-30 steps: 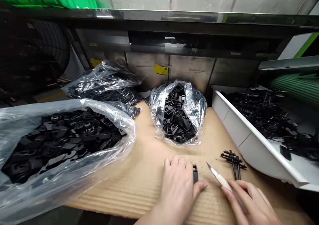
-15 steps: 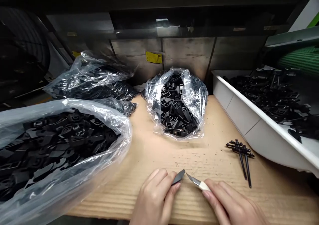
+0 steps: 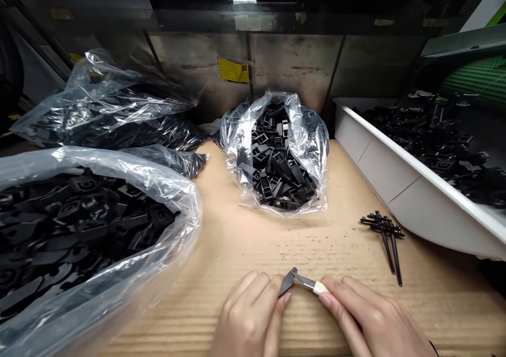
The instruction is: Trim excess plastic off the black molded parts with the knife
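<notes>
Between thumb and fingers, my left hand pinches a small black plastic part, its narrow end pointing up and away. My right hand is closed on a craft knife with a pale handle. The knife's blade reaches left and its tip meets the edge of the part near the top; whether it cuts in, I cannot tell. Both hands are low over the cardboard surface, close together. Part of the black piece is hidden by my left fingers.
An open clear bag of black parts lies at left, a tied-looking bag behind it. A smaller open bag stands at centre back. Black branched sprues lie beside a white bin heaped with black pieces. Dark crumbs dot the cardboard.
The knife has come left, closing the small gap so its tip touches the black part. The part is now tilted more upright. The camera view has shifted slightly.
</notes>
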Demonstrator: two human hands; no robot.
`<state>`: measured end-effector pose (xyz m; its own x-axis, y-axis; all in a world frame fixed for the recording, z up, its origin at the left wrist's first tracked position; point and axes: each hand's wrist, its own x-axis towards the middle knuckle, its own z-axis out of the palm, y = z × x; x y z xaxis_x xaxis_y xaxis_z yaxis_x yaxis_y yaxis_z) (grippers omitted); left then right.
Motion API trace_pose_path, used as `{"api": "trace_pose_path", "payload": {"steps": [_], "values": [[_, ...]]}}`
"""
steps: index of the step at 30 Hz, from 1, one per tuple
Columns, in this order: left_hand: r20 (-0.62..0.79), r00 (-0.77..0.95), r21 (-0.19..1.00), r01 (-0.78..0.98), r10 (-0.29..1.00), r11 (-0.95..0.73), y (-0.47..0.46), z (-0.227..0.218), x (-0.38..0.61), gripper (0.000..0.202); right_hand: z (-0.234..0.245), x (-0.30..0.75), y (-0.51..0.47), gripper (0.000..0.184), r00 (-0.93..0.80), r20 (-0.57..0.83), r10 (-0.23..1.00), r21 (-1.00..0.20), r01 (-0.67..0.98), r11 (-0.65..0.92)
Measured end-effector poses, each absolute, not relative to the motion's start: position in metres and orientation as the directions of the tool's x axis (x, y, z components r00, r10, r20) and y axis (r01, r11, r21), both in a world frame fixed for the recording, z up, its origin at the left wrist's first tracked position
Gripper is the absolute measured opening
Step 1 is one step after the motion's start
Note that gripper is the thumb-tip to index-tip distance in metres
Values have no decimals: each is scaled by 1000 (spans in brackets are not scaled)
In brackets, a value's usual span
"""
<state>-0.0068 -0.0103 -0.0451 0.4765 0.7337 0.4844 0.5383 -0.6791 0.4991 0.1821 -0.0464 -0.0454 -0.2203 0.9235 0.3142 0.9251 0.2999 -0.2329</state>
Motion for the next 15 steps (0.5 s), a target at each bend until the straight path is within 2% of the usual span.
{"api": "trace_pose_path", "payload": {"steps": [2,4,6,11,12,13,15], "values": [[488,476,505,530,731,-682,-10,-45,-7,10,-42,182,-42,20,-291,280,915,-200,914,352],[488,473,514,524,734,-679,-11,-45,-7,14,-40,182,-38,18,-237,292,926,-174,939,296],[492,469,511,526,733,-679,-11,-46,-6,15,-41,182,-36,19,-145,302,942,-212,953,215],[467,469,541,520,750,-662,-10,-43,-8,15,-40,188,-40,19,-197,350,916,-245,924,292],[436,487,584,486,757,-650,-10,-41,-9,18,-37,188,-41,21,-189,332,924,-281,915,288],[417,509,630,436,753,-643,-10,-39,-11,21,-33,186,-41,26,-168,268,949,-378,888,264],[372,568,721,322,735,-613,-8,-36,-13,21,-21,180,-39,37,-138,56,989,-646,750,142]]}}
